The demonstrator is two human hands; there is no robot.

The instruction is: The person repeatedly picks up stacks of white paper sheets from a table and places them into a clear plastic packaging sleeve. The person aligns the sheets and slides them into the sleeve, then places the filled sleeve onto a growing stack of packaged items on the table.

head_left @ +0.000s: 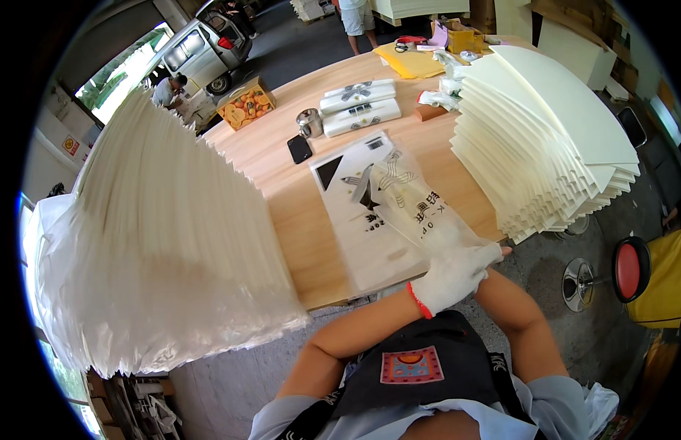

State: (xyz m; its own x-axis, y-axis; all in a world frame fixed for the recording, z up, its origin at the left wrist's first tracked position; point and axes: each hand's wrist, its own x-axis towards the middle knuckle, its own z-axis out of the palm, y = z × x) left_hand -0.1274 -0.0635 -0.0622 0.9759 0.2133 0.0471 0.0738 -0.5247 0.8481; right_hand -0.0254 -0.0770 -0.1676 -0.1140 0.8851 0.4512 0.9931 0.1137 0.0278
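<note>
My left hand (450, 277), in a white knitted glove with a red cuff, reaches across to the right at the table's near edge. Its fingers are closed on the lower end of a clear plastic bag (408, 192) with black print. My right forearm comes up beside it, but the right hand is mostly hidden behind the glove. A bare fingertip (507, 251) shows there; I cannot tell which hand it belongs to. Partly under the bag lies a flat white printed sleeve (355, 246) with a black corner.
At left stands a tall fanned stack of plastic-covered white sheets (171, 227); at right, a fanned stack of cream paper (527, 139). Farther back on the table (296, 242) are rolled printed bags (361, 117), a phone (299, 149), a metal cup (309, 122) and an orange box (246, 104).
</note>
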